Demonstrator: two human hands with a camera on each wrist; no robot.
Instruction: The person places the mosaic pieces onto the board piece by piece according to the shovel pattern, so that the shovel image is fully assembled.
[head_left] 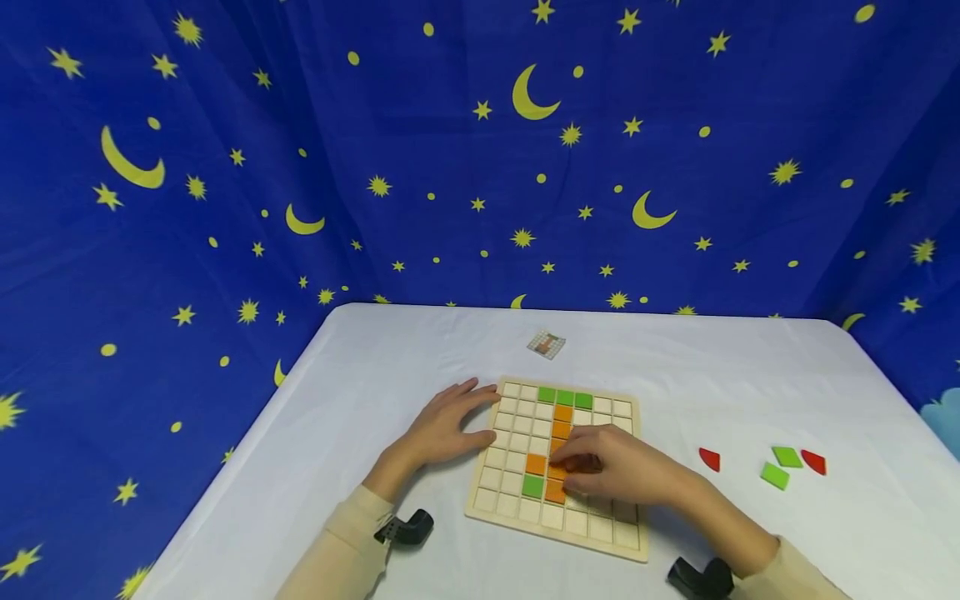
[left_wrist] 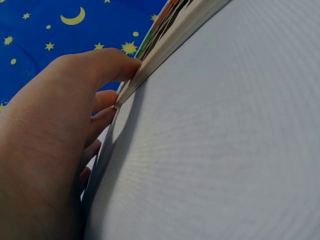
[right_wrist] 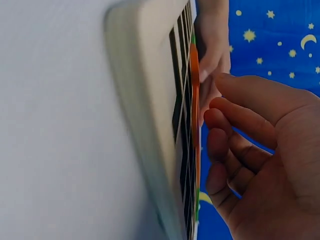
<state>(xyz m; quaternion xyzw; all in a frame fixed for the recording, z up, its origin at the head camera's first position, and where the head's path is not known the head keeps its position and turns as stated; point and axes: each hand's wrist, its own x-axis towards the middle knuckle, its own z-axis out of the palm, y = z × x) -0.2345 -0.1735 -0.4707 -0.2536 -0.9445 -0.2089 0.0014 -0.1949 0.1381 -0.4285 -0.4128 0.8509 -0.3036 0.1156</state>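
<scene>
A square wooden grid board lies on the white table. Green tiles fill part of its far row, and a column of orange tiles runs from them toward me. Beside the column sit another orange tile and a green tile. My left hand rests at the board's left side, thumb and fingers touching its edge. Over the near orange tiles is my right hand, partly covering them. Its fingers bend loosely in the right wrist view, with no tile visible between them.
Right of the board lie two red rounded pieces and two green tiles. A small patterned card lies beyond the far edge. Behind the table hangs a blue curtain with stars and moons. Each wrist wears a black device.
</scene>
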